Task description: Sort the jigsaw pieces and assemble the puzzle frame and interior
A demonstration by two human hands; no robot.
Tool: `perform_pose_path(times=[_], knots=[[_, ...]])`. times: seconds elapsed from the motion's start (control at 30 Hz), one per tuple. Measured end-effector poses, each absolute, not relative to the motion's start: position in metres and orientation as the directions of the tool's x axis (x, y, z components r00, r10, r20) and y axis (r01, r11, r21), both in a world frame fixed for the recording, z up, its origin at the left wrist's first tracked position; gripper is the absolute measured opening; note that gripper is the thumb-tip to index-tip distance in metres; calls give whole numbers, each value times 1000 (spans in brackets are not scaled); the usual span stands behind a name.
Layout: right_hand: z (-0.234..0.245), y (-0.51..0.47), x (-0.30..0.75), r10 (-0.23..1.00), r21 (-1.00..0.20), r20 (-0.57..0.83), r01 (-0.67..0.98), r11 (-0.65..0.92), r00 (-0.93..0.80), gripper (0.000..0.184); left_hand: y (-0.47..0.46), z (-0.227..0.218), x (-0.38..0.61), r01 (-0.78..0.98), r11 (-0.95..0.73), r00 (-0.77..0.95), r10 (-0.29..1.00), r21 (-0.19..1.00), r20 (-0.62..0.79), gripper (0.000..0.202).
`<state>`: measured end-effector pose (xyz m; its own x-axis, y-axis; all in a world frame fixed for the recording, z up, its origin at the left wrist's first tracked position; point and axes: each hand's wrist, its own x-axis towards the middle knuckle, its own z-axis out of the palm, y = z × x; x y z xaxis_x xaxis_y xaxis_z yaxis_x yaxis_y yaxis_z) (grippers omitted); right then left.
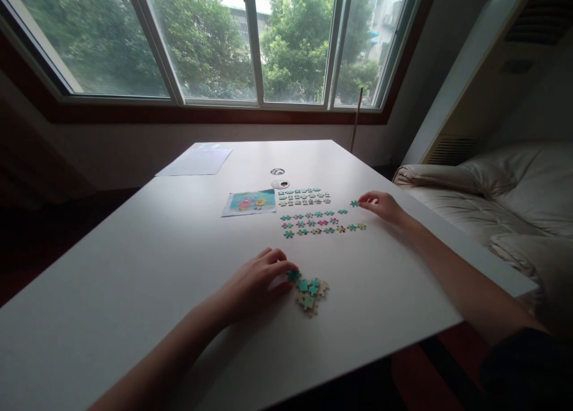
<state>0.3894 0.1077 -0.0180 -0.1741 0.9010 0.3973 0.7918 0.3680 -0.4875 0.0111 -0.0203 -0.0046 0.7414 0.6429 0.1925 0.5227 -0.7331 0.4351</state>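
My left hand [266,275] is at the near pile of jigsaw pieces [308,302], its fingers closed on a green jigsaw piece [293,275] at the pile's left edge. Farther off to the right, my right hand [379,206] pinches another green jigsaw piece [354,203] at the end of a row, low over the table or touching it; I cannot tell which. Several rows of separate jigsaw pieces [322,222] lie between the hands, mostly green, some with pink or yellow. Left of the rows is a small picture sheet [250,203] with colourful cartoon figures.
Everything lies on a white table [147,250]. Two round inserts [280,185] are set beyond the picture sheet, and a pale sheet [194,161] covers the far left corner. A padded sofa [470,184] stands along the right side, with a window [215,41] behind the table.
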Motion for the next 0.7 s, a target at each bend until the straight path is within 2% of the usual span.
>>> perform_pose_path(times=[0.1,0.17,0.7], knots=[[-30,116,400,950,-472,258,835,283,-176,28,-20,-6,11,523,-735,741,642,432,195,21],[-34,118,401,959,-467,225,844,264,-175,30,-20,-6,11,530,-732,741,646,429,186,21],[-34,116,386,953,-487,237,825,285,-189,27,-20,-5,12,546,-722,740,653,425,159,19]])
